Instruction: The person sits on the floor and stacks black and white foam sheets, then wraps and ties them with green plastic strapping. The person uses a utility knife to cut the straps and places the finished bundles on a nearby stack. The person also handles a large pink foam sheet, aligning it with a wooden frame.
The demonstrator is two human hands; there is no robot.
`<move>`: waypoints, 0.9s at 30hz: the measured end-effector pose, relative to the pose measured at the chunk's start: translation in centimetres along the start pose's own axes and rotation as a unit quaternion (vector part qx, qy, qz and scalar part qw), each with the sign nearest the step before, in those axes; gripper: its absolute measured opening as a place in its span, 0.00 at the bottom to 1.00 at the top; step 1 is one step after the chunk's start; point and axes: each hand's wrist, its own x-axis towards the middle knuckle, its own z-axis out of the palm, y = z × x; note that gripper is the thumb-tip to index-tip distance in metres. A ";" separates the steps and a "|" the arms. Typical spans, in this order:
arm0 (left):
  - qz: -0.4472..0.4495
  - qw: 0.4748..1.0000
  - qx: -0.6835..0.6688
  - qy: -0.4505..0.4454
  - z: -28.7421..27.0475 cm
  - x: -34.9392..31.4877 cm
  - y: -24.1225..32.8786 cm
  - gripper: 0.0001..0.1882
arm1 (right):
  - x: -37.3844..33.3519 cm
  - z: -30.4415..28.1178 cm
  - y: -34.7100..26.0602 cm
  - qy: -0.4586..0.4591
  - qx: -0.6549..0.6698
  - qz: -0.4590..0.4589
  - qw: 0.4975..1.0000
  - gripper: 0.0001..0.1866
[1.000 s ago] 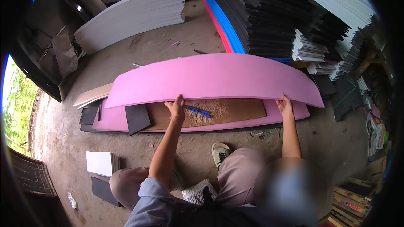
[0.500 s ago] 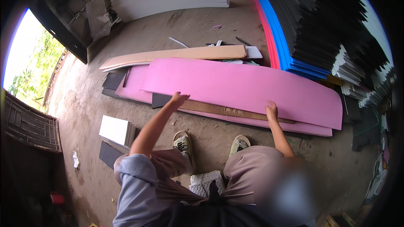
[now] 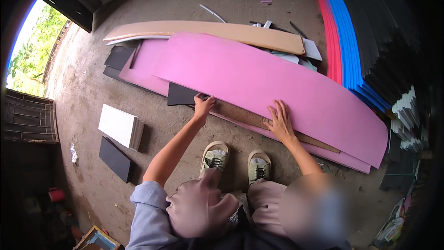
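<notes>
A large pink foam sheet [image 3: 240,71] lies across the floor stack, over another pink sheet [image 3: 143,60]. A long brown strip [image 3: 245,115] runs along its near edge. My left hand [image 3: 203,105] has its fingers curled in at the strip's left end, beside a black foam piece [image 3: 180,95]; what they pinch is hidden. Farther right, my right hand [image 3: 280,122] rests flat with fingers spread on the pink sheet's near edge, its thumb over the strip.
Behind lies a long tan slab [image 3: 208,30]. White blocks [image 3: 121,127] and a dark panel [image 3: 115,159] sit on the floor at left. Tall stacks of blue sheets [image 3: 344,32] and black sheets stand at right. My shoes [image 3: 215,157] are close to the pink stack.
My view has shifted lower and nearer the stack. The right hand has moved left along the edge and spread flat. My left hand's outstretched fingers have curled in at the edge.
</notes>
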 end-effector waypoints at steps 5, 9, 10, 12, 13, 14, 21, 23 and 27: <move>-0.002 0.993 -0.079 0.083 3.3 0.7 0.1 0.34 | -0.8 0.4 1.5 -0.009 -0.056 -0.003 0.998 0.35; -0.049 0.987 -0.155 0.016 2.4 2.8 2.9 0.13 | -0.1 -0.3 1.9 0.103 -0.116 -0.055 0.986 0.28; -0.026 0.995 -0.092 -0.009 1.5 3.7 3.1 0.13 | 0.9 -1.3 1.6 0.151 -0.115 -0.045 0.981 0.23; 0.000 0.999 -0.025 -0.026 2.5 3.5 4.1 0.19 | 1.7 -2.5 2.1 0.160 -0.114 -0.058 0.979 0.21; -0.006 0.996 -0.054 -0.068 2.8 3.3 4.6 0.23 | 1.9 -2.9 2.2 0.166 -0.113 -0.062 0.978 0.20; -0.012 0.990 -0.084 -0.109 3.3 3.3 5.2 0.27 | 2.7 -3.0 2.1 0.193 -0.082 -0.067 0.975 0.17; 0.085 0.966 -0.053 -0.239 5.8 5.5 7.2 0.36 | 3.7 -2.3 4.5 0.091 -0.042 -0.166 0.981 0.11; 0.086 0.964 -0.066 -0.242 6.4 6.2 6.6 0.38 | 3.8 -1.9 4.6 0.081 -0.069 -0.126 0.986 0.12; 0.072 0.970 -0.091 -0.215 7.1 7.0 4.9 0.44 | 2.9 -0.3 4.4 0.053 -0.112 -0.067 0.990 0.14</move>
